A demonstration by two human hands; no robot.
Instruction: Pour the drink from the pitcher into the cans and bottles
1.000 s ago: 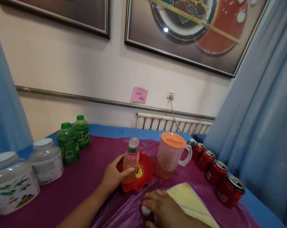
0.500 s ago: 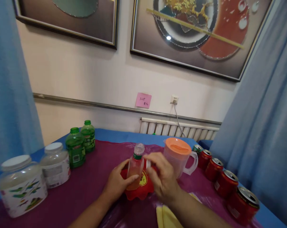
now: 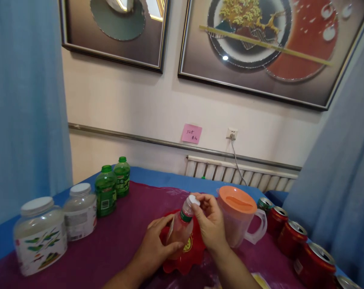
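Observation:
My left hand (image 3: 156, 245) is wrapped round a clear plastic bottle (image 3: 182, 228) with a green neck band, tilted to the right. In the fingers of my right hand (image 3: 211, 218) is a white cap (image 3: 192, 200), at the bottle's mouth; whether it is threaded on I cannot tell. Beneath the bottle lies a red scalloped mat (image 3: 197, 253) with a yellow emblem, partly hidden by my hands. Right of my right hand stands a clear pitcher (image 3: 234, 230) with an orange lid.
Two white-lidded jars (image 3: 41, 237) and two green bottles (image 3: 106, 192) stand on the left. Several red cans (image 3: 314, 265) line the right edge. A purple cover (image 3: 118, 237) lies over the blue table cloth (image 3: 158, 176). Behind are a radiator (image 3: 218, 170) and blue curtains (image 3: 25, 100).
My right hand has brought the white cap up from beside the bottle to its mouth. The bottle, upright before, now leans right. The whole view has shifted slightly.

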